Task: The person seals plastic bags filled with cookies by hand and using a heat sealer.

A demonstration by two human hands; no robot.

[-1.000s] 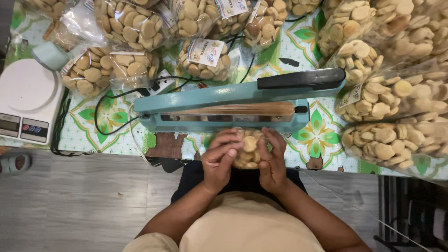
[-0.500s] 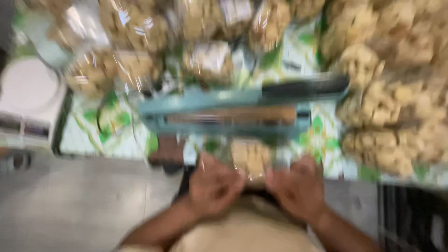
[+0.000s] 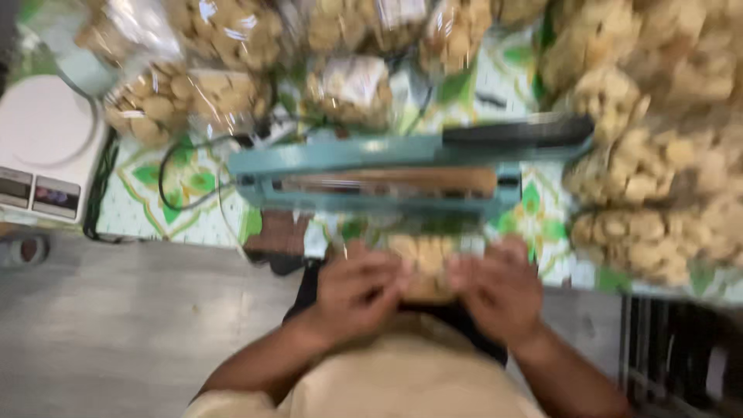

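The picture is blurred by motion. My left hand (image 3: 357, 288) and my right hand (image 3: 499, 288) grip the two sides of a clear bag of round biscuits (image 3: 424, 263), held close to my body just below the table edge. Directly beyond the bag stands a teal heat sealer (image 3: 387, 174) with a black handle at its right end and a brown sealing strip along its front.
Many filled biscuit bags lie behind the sealer (image 3: 224, 31) and piled at the right (image 3: 658, 162). A white kitchen scale (image 3: 42, 147) sits at the left. The green-patterned tablecloth (image 3: 186, 182) carries a black cable. Grey floor lies at lower left.
The view has shaken and blurred. My hands have shifted a little apart along the bag, which stays in front of the sealer.
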